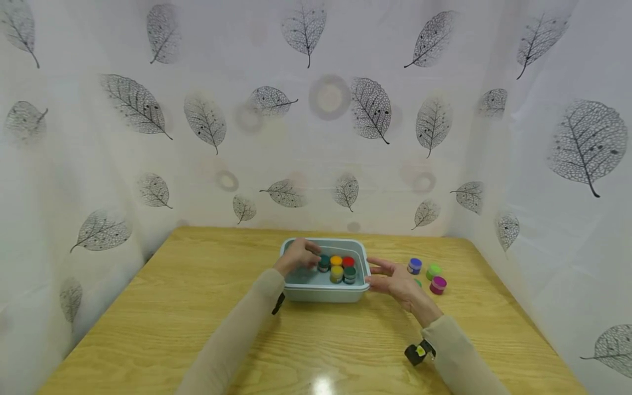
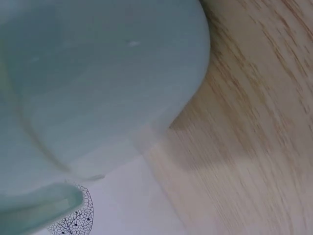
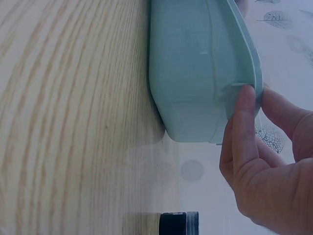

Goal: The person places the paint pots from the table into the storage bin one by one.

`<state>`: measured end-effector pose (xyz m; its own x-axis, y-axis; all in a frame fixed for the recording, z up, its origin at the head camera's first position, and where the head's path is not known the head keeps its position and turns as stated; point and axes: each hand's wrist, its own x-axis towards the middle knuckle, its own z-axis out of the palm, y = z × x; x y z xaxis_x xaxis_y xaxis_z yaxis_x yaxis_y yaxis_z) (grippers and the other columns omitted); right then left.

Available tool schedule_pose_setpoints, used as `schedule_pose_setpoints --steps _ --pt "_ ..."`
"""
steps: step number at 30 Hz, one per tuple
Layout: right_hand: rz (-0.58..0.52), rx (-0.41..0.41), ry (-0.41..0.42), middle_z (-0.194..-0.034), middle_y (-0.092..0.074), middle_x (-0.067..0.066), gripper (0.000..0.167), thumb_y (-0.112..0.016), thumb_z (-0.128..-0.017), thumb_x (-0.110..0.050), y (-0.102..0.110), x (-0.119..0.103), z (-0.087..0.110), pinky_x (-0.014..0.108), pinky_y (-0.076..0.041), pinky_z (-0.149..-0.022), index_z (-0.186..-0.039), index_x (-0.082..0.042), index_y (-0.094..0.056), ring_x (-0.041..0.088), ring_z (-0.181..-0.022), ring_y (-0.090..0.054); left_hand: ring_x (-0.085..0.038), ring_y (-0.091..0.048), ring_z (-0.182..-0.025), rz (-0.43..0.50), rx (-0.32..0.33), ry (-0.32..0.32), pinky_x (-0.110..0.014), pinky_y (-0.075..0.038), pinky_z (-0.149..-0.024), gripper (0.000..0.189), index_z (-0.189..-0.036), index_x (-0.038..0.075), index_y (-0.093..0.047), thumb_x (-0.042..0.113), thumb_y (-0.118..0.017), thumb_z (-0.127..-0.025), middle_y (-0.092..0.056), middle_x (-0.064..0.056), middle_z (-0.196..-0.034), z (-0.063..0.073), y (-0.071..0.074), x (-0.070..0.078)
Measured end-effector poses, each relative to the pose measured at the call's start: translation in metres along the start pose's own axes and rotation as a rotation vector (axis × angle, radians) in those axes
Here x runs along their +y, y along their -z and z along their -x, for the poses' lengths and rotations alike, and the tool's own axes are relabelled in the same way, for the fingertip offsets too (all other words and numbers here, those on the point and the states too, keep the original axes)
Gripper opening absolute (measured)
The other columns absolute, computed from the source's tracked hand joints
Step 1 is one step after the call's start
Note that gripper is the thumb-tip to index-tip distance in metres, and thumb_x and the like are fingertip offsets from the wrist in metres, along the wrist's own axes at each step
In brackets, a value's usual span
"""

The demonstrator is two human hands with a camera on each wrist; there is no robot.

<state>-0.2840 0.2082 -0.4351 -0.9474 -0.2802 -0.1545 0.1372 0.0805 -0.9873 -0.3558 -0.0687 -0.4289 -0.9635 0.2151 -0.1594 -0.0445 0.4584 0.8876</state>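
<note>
A pale blue-green plastic basin (image 1: 321, 295) stands on the table with several small paint jars inside: dark teal (image 1: 323, 264), orange (image 1: 336, 261), red (image 1: 348, 262), yellow (image 1: 336, 274) and dark green (image 1: 349, 275). My left hand (image 1: 299, 255) reaches over the basin's left side, its loosely bent fingers beside the dark teal jar and nothing visible in them. At the opposite end, my right hand (image 1: 395, 282) pinches the basin's rim, thumb on one side and fingers on the other, as the right wrist view shows. Only the basin's outside fills most of the left wrist view.
Right of the basin stand a blue jar (image 1: 415, 266), a light green jar (image 1: 434, 271) and a magenta jar (image 1: 438, 285). Another green jar (image 1: 418, 282) is partly covered by my right hand. A leaf-patterned curtain (image 1: 316, 137) hangs behind the wooden table (image 1: 207, 274).
</note>
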Motion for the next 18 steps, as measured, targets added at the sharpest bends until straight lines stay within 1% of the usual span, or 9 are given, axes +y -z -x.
schedule_pose_setpoints --steps 2,5,9,11,13,16,18 --pt "0.0 -0.003 0.003 -0.144 -0.042 0.033 0.067 -0.068 -0.091 -0.004 0.0 0.0 0.0 0.039 -0.057 -0.093 -0.15 -0.002 -0.037 0.035 -0.114 -0.063 -0.026 -0.068 -0.083 0.004 0.002 -0.005 -0.038 -0.061 -0.078 0.027 -0.116 -0.001 -0.067 0.003 -0.067 -0.09 -0.069 -0.016 -0.107 0.002 0.002 0.001" --pt "0.002 -0.002 0.004 -0.144 -0.042 0.033 0.067 -0.068 -0.09 -0.004 0.0 0.0 0.001 0.038 -0.058 -0.092 -0.15 -0.002 -0.037 0.035 -0.114 -0.063 -0.025 -0.066 -0.086 0.009 0.01 -0.008 -0.038 -0.06 -0.081 0.023 -0.113 0.001 -0.068 0.008 -0.068 -0.091 -0.069 -0.014 -0.106 0.005 0.004 0.003" --pt "0.007 0.003 0.001 -0.143 -0.043 0.032 0.067 -0.069 -0.09 -0.004 0.0 0.0 0.001 0.038 -0.058 -0.091 -0.149 -0.002 -0.038 0.031 -0.111 -0.065 -0.027 -0.066 -0.09 0.06 0.013 -0.011 -0.042 -0.059 -0.086 0.02 -0.109 0.003 -0.069 0.012 -0.068 -0.091 -0.068 -0.014 -0.104 0.008 0.008 0.006" --pt "0.008 0.005 0.0 -0.143 -0.043 0.032 0.067 -0.069 -0.09 -0.004 0.0 0.0 0.001 0.038 -0.058 -0.091 -0.149 -0.002 -0.038 0.03 -0.11 -0.065 -0.028 -0.065 -0.09 0.081 0.018 -0.02 -0.044 -0.058 -0.087 0.018 -0.107 0.004 -0.069 0.013 -0.068 -0.091 -0.068 -0.015 -0.103 0.009 0.01 0.007" --pt "0.008 0.006 0.0 -0.143 -0.044 0.032 0.067 -0.07 -0.089 -0.005 -0.001 -0.001 0.001 0.038 -0.058 -0.091 -0.149 -0.002 -0.038 0.03 -0.11 -0.065 -0.026 -0.063 -0.084 0.084 0.035 -0.032 -0.044 -0.057 -0.085 0.018 -0.105 0.005 -0.069 0.016 -0.068 -0.091 -0.068 -0.015 -0.1 0.011 0.012 0.009" --pt "0.007 0.007 0.001 -0.142 -0.044 0.032 0.068 -0.07 -0.089 -0.004 -0.001 -0.001 0.001 0.037 -0.058 -0.091 -0.149 -0.002 -0.038 0.03 -0.11 -0.065 -0.018 -0.058 -0.074 0.085 0.076 -0.063 -0.038 -0.055 -0.073 0.018 -0.104 0.005 -0.069 0.019 -0.067 -0.093 -0.068 -0.014 -0.095 0.014 0.015 0.012" --pt "0.007 0.01 0.002 -0.142 -0.045 0.032 0.067 -0.07 -0.089 -0.005 -0.001 -0.001 0.002 0.037 -0.059 -0.09 -0.148 -0.002 -0.038 0.029 -0.109 -0.066 -0.016 -0.055 -0.071 0.092 0.112 -0.084 -0.035 -0.053 -0.068 0.018 -0.103 0.005 -0.069 0.02 -0.066 -0.093 -0.068 -0.015 -0.094 0.017 0.018 0.012"
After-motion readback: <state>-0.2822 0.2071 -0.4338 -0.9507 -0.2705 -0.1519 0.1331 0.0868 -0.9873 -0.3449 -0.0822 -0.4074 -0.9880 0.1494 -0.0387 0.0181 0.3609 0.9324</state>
